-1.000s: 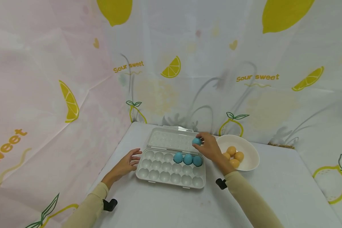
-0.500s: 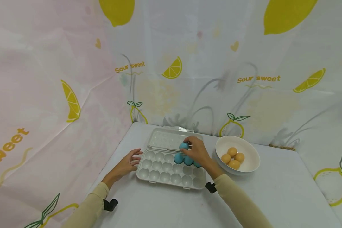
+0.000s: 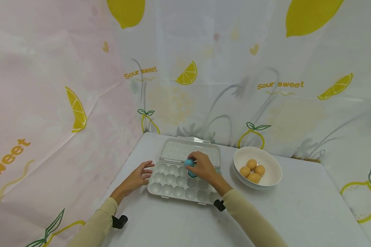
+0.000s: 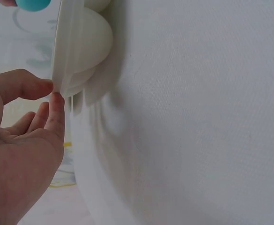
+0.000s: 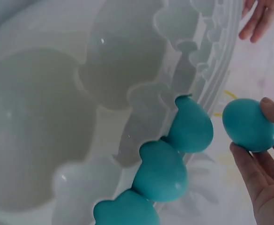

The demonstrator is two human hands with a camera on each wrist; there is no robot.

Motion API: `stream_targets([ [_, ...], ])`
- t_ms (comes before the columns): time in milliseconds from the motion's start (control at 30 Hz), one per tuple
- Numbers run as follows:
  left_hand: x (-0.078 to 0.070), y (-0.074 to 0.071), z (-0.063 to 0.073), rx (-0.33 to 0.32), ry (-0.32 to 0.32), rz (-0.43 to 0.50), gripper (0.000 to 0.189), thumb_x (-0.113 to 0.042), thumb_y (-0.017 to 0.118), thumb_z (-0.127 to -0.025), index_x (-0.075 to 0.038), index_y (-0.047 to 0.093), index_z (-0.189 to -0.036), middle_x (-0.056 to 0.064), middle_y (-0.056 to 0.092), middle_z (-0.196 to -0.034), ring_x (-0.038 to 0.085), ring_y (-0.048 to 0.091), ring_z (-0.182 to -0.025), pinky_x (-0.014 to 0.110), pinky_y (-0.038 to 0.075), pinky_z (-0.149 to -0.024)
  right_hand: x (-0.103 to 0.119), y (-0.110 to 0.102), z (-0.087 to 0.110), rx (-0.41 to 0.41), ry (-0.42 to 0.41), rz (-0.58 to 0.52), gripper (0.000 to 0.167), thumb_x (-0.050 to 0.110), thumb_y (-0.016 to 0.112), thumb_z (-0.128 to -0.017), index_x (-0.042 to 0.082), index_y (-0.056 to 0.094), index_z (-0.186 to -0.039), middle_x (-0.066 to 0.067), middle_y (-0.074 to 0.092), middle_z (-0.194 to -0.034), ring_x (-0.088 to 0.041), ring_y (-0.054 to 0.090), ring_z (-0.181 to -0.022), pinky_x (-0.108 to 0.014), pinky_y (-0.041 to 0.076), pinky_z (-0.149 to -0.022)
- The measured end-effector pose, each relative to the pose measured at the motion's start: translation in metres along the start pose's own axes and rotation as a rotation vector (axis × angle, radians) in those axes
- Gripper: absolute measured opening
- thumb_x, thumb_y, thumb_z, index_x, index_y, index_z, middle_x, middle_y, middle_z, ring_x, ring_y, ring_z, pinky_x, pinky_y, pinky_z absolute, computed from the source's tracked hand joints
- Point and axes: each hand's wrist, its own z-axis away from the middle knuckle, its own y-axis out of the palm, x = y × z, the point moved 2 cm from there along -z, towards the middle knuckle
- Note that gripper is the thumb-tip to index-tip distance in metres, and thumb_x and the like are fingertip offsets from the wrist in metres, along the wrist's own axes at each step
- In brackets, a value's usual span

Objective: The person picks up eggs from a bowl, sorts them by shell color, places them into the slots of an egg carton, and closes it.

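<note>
My right hand [image 3: 205,168] pinches a blue egg [image 3: 189,163] between thumb and fingertips, over the back row of an open white plastic egg box [image 3: 170,196]. Three more blue eggs sit side by side in that row. The right wrist view shows the nearest seated egg [image 5: 189,125] close beside the held one; in the head view the hand covers most of them. At the box's left end my left hand [image 3: 136,176] pinches the rim between thumb and index fingertip, its other fingers loosely bent, as the left wrist view shows.
Right of the box stands a white bowl [image 3: 273,171] with several light-brown eggs [image 3: 254,177]. The box's clear lid [image 3: 176,149] lies folded back towards the wall. A lemon-print cloth [image 3: 222,68] hangs behind and to the left of the white table [image 3: 300,206].
My right hand has carried the blue egg leftward and slightly down, from over the box's right end to above its middle. My left hand stays at the left rim.
</note>
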Motion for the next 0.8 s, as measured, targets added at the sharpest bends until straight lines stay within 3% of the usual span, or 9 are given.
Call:
stream_targets([
  [233, -0.003, 0.000, 0.000, -0.016, -0.030, -0.023, 0.086, 0.014, 0.056, -0.078, -0.006, 0.021, -0.153, 0.017, 0.032, -0.152, 0.038, 0.042, -0.130, 0.053, 0.038, -0.105, -0.001, 0.015, -0.002, 0.038, -0.011, 0.059, 0.031, 0.010, 0.082, -0.077, 0.002, 0.066, -0.102, -0.007, 0.065, -0.097, -0.020, 0.064, -0.088, -0.027, 0.054, -0.077],
  [800, -0.002, -0.001, -0.002, -0.001, -0.005, -0.019, 0.092, 0.018, 0.056, -0.075, -0.005, 0.016, -0.155, 0.019, 0.034, -0.148, 0.037, 0.044, -0.127, 0.044, 0.039, -0.106, -0.002, 0.028, -0.008, 0.150, 0.044, 0.172, 0.030, 0.012, 0.080, -0.080, 0.005, 0.067, -0.105, -0.004, 0.065, -0.101, -0.017, 0.062, -0.093, -0.026, 0.053, -0.082],
])
